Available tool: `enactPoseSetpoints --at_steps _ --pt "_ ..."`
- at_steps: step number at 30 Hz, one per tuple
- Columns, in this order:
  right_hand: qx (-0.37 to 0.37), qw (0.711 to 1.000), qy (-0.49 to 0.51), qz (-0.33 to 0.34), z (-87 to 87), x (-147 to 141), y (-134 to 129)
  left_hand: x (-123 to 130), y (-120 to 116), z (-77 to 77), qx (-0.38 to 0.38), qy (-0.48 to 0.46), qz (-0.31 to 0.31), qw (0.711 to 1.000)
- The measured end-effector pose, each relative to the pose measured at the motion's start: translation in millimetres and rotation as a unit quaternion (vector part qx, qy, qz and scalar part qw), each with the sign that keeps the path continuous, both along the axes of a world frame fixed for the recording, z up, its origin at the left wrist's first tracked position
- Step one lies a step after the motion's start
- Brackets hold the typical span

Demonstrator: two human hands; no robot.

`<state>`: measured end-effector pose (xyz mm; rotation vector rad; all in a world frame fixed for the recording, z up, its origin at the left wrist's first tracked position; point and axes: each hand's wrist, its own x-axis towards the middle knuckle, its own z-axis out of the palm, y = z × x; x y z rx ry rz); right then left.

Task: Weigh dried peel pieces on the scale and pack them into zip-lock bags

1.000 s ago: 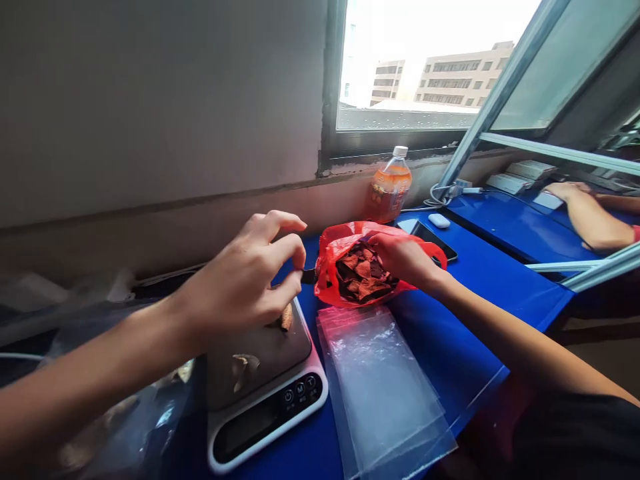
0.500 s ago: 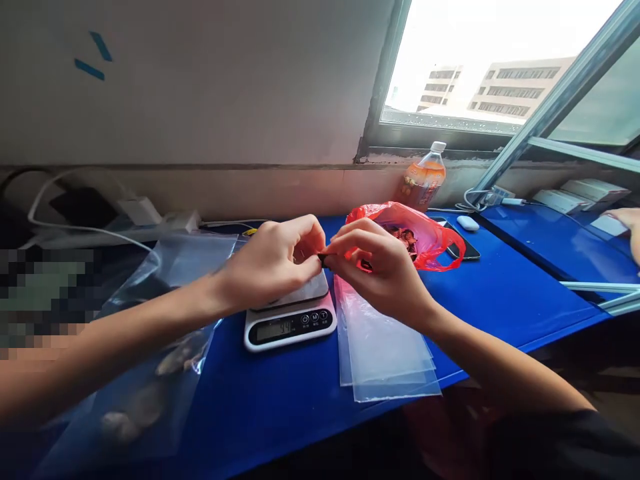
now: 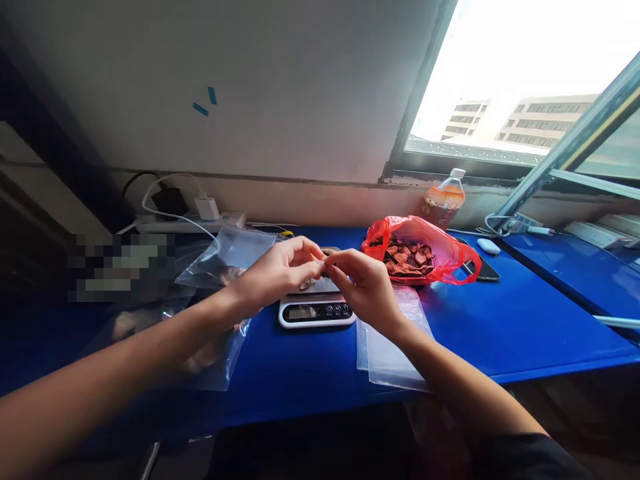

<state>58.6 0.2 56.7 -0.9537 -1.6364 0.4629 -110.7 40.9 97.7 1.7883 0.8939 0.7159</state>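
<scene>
Over a white kitchen scale my left hand and my right hand meet, fingertips together. Both are closed in a pinch on a small dark brown dried piece, mostly covered by the fingers. A pale bit shows on the scale's metal plate below. The digits on its display are too small to read surely. Right of my right hand lies a red plastic bag, its mouth open, with reddish-brown dried slices inside.
Clear flat bags lie right of the scale. Clear bags with pale brown lumps lie under my left forearm. Behind are a drink bottle, a phone, a white earbud case and a power strip with a charger.
The view has shifted, so the scale and bags appear farther off and more to the right. The slices in the red bag show more fully. My hands stay together above the scale.
</scene>
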Motion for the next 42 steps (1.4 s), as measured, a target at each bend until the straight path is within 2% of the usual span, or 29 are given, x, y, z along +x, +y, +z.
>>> enactPoseSetpoints --at_steps 4,8,11,13,16,18,22,27,31,35,36,37,38,40,42 --pt "-0.021 0.999 -0.018 0.042 -15.1 -1 7 -5 0 -21.4 -0.007 -0.02 0.022 1.0" --pt "-0.019 0.998 -0.054 0.041 -16.6 6 10 -8 5 -29.7 0.02 -0.002 0.049 0.999" --pt "0.024 0.996 -0.088 0.018 -9.8 22 15 -15 24 -33.2 0.056 0.009 0.127 0.99" --pt "0.047 0.995 -0.091 -0.013 -5.9 37 19 -21 42 -37.1 0.045 0.009 0.177 0.983" --pt "0.057 0.993 -0.088 -0.059 -5.5 56 23 -26 62 -43.3 0.032 0.024 0.192 0.981" --pt "0.063 0.989 -0.11 -0.07 -8.1 63 23 -25 67 -45.4 0.032 0.041 0.184 0.982" --pt "0.088 0.98 -0.167 -0.058 -14.0 60 17 -17 66 -45.5 0.044 0.075 0.156 0.984" --pt "0.115 0.97 -0.214 -0.023 -17.5 52 13 -12 71 -46.9 0.103 0.113 0.124 0.981" --pt "0.114 0.965 -0.232 -0.036 -17.9 57 15 -15 67 -39.0 0.171 0.135 0.171 0.961" --pt "0.119 0.957 -0.256 -0.063 -15.4 68 23 -22 27 -27.9 0.295 0.102 0.237 0.92" --pt "0.109 0.955 -0.267 -0.073 -14.0 71 24 -24 12 -28.1 0.343 0.102 0.219 0.908" --pt "0.094 0.951 -0.282 -0.084 -12.2 74 26 -24 -2 -30.2 0.395 0.104 0.159 0.899" --pt "0.074 0.945 -0.304 -0.093 -10.3 78 26 -23 -17 -33.9 0.446 0.09 0.08 0.887" --pt "0.025 0.925 -0.369 -0.087 -6.6 89 25 -18 -42 -45.3 0.521 0.04 -0.118 0.845" --pt "-0.024 0.897 -0.437 -0.06 -5.1 101 21 -10 -60 -58.5 0.554 0.031 -0.22 0.802"
